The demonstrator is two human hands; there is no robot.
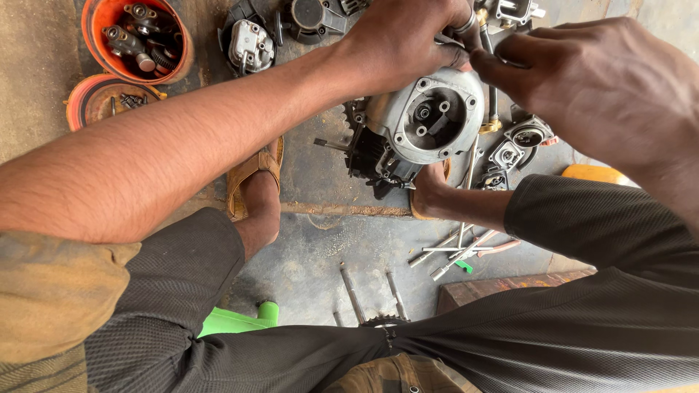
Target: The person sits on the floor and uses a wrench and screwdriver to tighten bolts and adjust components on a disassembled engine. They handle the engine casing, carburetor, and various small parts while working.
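Oily concrete floor (320, 255), left hand (404, 40) and right hand (604, 87) pinched together on a thin metal rod (455, 41) above the engine casing (429, 124), orange bowl (98, 25) of parts left of it.

Dark ribbed trousers (582, 320), olive sleeve (51, 291), tan sandals (251, 171).

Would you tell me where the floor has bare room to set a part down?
Bare floor lies between the sandalled foot and the loose rods. It is crowded around the engine casing and orange tub.
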